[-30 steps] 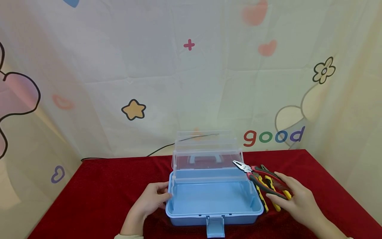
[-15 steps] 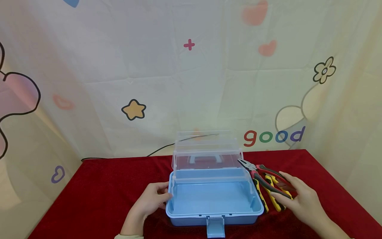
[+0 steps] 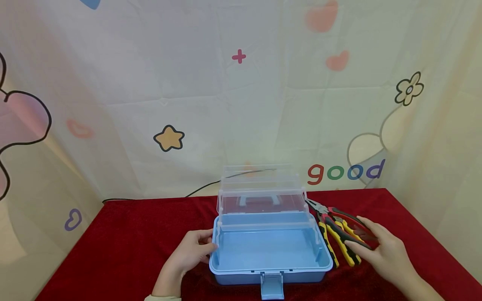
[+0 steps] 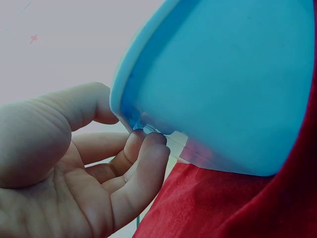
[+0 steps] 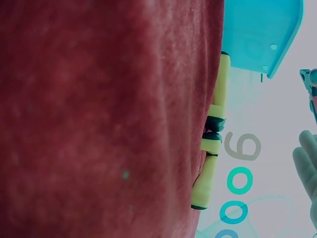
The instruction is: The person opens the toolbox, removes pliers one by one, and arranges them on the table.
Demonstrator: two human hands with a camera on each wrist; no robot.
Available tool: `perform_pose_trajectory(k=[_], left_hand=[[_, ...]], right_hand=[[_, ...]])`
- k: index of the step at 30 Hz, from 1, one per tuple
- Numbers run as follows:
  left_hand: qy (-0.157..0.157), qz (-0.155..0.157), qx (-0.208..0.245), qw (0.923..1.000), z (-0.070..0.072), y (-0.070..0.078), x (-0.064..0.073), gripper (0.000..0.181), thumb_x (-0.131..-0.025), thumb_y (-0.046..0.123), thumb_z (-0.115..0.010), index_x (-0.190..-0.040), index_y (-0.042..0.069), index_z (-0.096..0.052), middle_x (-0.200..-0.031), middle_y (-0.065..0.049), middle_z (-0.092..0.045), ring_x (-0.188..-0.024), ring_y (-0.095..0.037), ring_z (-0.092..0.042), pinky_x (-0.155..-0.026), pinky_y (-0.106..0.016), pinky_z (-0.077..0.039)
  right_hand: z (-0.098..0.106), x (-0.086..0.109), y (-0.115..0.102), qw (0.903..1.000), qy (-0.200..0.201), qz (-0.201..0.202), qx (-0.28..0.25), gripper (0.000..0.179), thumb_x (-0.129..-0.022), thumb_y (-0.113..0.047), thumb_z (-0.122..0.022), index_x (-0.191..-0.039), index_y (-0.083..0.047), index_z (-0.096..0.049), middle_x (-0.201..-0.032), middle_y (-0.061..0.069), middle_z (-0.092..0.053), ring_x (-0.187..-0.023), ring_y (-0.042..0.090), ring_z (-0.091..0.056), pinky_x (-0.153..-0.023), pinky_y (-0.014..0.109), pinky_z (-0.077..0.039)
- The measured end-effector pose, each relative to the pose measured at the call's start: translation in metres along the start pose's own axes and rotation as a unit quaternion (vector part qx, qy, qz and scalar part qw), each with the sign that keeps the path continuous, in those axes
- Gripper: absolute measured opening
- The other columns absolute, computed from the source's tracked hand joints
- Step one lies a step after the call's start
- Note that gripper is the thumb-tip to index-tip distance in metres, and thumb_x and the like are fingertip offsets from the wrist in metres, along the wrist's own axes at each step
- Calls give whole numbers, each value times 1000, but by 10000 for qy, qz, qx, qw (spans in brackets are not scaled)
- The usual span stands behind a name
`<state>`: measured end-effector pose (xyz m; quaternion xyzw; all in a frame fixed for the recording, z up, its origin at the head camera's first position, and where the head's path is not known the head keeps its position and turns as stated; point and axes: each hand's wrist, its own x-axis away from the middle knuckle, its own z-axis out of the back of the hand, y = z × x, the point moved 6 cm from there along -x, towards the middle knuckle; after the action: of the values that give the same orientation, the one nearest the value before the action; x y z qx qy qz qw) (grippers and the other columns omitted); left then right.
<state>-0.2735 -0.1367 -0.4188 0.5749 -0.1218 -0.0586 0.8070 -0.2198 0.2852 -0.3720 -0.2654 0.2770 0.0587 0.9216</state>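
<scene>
A light-blue plastic toolbox stands with its clear lid raised at the back; its inside is bare. My left hand pinches the box's left rim between thumb and fingers, seen closer as a hand in the left wrist view. My right hand holds red-and-black pliers by their spread handles, jaws pointing back and left. These pliers are above yellow-and-black pliers lying right of the box. In the right wrist view only part of the fingers shows.
Another yellow-and-black handle lies along the box's right wall. The box's front latch hangs down. Red cloth covers the table. A patterned curtain hangs behind, with a black cable along its foot.
My right hand has moved the red-and-black pliers right, away from over the box's right rim. The left hand and toolbox have stayed put.
</scene>
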Motion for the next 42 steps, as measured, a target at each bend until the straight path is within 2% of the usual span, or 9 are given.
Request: perform_pose_trajectory(k=[6, 13, 21, 42], left_hand=[[-6, 15, 10, 10000, 0, 1, 1, 54, -87, 6, -61, -136, -7, -44, -86, -10, -56, -76, -17, -63, -68, -39, -59], [-11, -25, 23, 10000, 0, 2, 1, 54, -87, 6, -62, -136, -7, -44, -86, -10, -56, -76, -17, -63, -68, -39, -59], [4, -1, 15, 10000, 0, 2, 2, 54, -87, 6, -62, -136, -7, -44, -87, -11, -57, -77, -17, -64, -68, -39, -59], [33, 44, 7, 10000, 0, 2, 2, 54, -87, 6, -62, -136, -7, -45, -88, -11, -57, -78, -18, -64, -68, -39, -59]], right_hand=[[0, 0, 5, 10000, 44, -26, 62, 66, -68, -24, -84, -122, 0, -57, -106, 22, -63, -80, 27, -58, -54, 16, -49], [-1, -2, 12, 9995, -142, -278, 1, 65, -72, -28, -82, -124, 1, -55, -104, 20, -65, -82, 32, -64, -58, 11, -48], [-1, -3, 19, 9985, -290, -466, 1, 65, -74, -31, -80, -125, 2, -54, -98, 18, -68, -82, 32, -66, -58, 10, -45], [2, -5, 39, 9960, -430, -774, 111, 65, -77, -34, -77, -124, 4, -54, -96, 21, -68, -79, 31, -66, -54, 14, -45]])
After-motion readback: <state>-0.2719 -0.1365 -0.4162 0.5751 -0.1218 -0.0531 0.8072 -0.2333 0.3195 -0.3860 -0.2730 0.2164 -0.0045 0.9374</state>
